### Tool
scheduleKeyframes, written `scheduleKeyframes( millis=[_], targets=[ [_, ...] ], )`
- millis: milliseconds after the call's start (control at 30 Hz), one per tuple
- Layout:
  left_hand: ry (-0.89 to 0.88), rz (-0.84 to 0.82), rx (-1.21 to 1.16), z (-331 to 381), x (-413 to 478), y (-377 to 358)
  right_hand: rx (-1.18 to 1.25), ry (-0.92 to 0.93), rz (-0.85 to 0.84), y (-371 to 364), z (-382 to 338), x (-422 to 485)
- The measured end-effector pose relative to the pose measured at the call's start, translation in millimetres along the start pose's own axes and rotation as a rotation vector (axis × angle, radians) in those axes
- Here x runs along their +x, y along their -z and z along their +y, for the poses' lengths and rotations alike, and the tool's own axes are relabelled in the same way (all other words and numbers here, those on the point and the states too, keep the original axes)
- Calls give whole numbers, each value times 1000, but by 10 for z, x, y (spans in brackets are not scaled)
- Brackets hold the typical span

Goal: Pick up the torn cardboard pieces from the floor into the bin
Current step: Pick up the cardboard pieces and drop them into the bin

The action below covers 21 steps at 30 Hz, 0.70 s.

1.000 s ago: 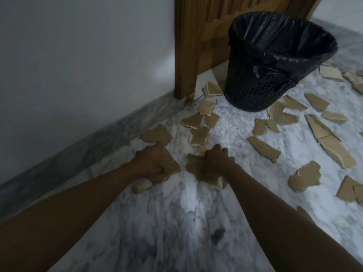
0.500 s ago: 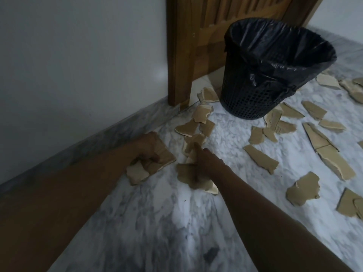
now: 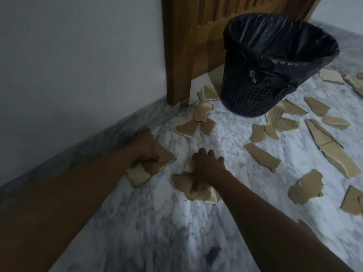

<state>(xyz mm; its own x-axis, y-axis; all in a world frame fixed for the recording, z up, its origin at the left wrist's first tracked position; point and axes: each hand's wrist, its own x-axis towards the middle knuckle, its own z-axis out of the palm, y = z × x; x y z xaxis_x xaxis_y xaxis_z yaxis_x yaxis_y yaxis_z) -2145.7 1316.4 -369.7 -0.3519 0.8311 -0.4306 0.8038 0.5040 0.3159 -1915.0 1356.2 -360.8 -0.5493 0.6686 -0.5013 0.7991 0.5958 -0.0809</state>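
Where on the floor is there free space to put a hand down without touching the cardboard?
The marble floor is bare between the two forearms, nearer than the left hand and right hand. A smaller bare patch lies beyond the right hand, before the scraps by the door frame. Right of the bin, cardboard pieces crowd the floor.

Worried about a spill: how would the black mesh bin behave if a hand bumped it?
The bin is probably light, being open mesh with a thin liner. It widens toward the top, so it may tip or slide on the smooth marble floor.
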Motion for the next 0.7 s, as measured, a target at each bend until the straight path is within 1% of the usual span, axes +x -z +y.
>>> scheduleKeyframes(
  millis=[133, 233, 300, 367, 433, 500, 533, 633, 700],
  targets=[
    [48, -8, 136, 94, -11, 32, 71, -91, 14, -41, 53, -79],
    [-15, 18, 276, 174, -34, 12, 17, -109, 66, -80, 76, -151],
    [-42, 44, 385, 200, -43, -36, 24, -125, 113, -119, 58, -187],
    [-60, 42, 338, 246, -83, -74, 59, -125, 169, -149, 22, -214],
    [-99, 20, 261, 291, -141, -119, 155, -119, 168, -147, -1, -245],
    [-157, 7, 246, 317, -174, -185, 224, -128, 161, -113, 33, -292],
    [-191, 2, 242, 327, -195, -210, 234, -146, 190, -92, 87, -315],
    [-291, -20, 194, 386, -221, -220, 171, -270, 375, -29, 397, -372],
    [-392, -18, 166, 484, -181, -200, 143, -390, 400, -23, 703, -402]
  ],
)
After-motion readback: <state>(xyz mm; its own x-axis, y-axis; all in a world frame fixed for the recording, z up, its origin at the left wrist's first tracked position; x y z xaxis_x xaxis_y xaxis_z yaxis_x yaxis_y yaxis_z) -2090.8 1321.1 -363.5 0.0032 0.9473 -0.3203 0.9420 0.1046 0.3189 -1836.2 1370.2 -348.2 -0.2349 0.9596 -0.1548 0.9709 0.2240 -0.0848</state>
